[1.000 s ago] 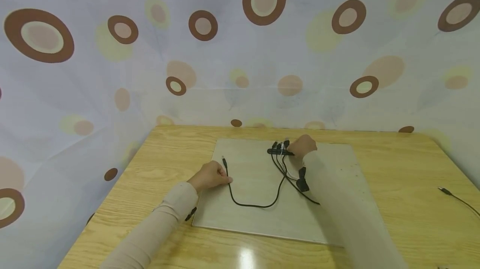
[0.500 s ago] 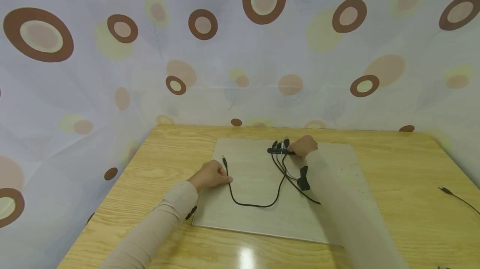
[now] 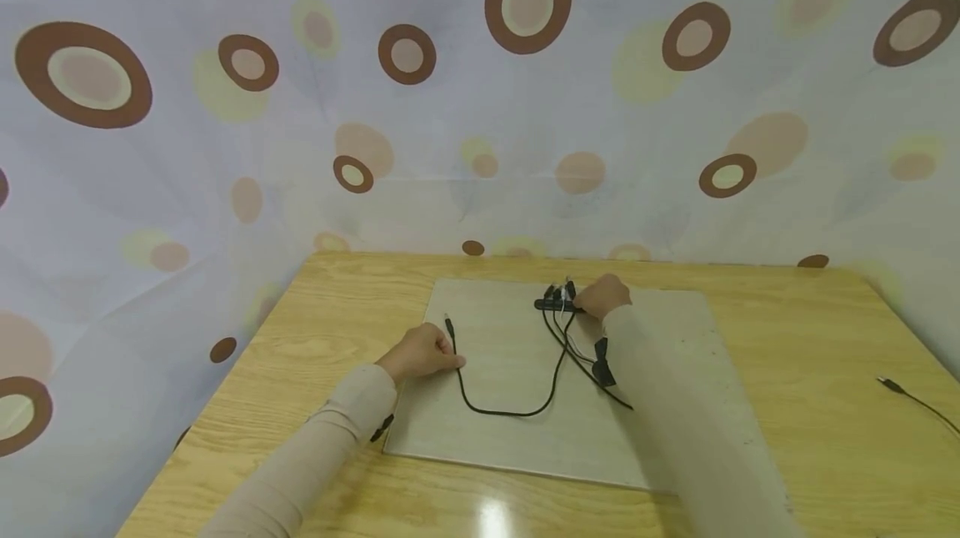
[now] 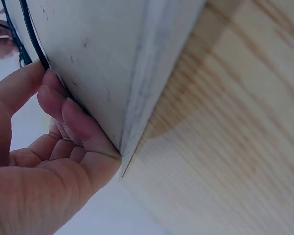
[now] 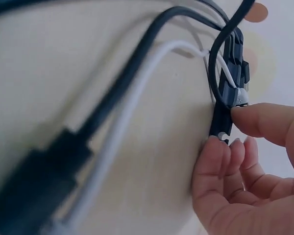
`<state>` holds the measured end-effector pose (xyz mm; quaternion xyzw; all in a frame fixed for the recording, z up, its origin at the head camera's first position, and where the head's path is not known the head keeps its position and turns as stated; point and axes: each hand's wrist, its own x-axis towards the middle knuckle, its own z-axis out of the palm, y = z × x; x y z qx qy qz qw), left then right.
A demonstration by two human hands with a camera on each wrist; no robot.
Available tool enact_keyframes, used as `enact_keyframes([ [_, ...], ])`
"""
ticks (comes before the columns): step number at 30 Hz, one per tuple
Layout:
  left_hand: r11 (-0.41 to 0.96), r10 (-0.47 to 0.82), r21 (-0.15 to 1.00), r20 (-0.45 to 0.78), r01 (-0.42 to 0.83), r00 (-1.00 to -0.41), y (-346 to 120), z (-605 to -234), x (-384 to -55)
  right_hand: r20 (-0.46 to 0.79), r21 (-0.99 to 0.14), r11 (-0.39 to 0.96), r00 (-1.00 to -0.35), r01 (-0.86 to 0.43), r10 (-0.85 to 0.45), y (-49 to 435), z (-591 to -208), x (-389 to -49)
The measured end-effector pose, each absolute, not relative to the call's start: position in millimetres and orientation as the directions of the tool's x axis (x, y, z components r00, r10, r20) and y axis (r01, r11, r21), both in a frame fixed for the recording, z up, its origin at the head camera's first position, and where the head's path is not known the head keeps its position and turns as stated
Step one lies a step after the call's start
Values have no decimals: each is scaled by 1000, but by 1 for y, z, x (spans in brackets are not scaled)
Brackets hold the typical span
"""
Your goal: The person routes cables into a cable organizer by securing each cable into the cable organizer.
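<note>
A black cable organizer lies near the back of a pale board, with several black cables and a white cable running through its slots. My right hand grips the organizer's right end. In the right wrist view, the thumb presses by a looped black cable at a slot, while the other fingers curl at the end below. My left hand pinches a long black cable between thumb and finger near the board's left edge. That cable's plug points away beyond the fingers.
A wooden table carries the board. Another black cable with a plug lies at the far right. Behind the table hangs a white cloth with circle patterns. A blurred black connector is close to the right wrist camera.
At the organizer, the rightmost black cable has shifted slightly and its plug now stands more upright. My right hand has moved very little; my left hand stays in place.
</note>
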<state>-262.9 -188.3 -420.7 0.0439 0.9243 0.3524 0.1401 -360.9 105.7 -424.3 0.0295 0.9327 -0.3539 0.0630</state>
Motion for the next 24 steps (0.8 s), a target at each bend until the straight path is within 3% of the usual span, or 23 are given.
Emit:
enact_keyframes([
  [15,751,162,659,-237,-36,-958,-187,-422,-260,-211,-576,808,-978,125,1,105,-423,-362],
  [24,758,167,652,-225,-21,-960,-188,-423,-262,-118,-600,799,-992,36,-44,110,-431,-361],
])
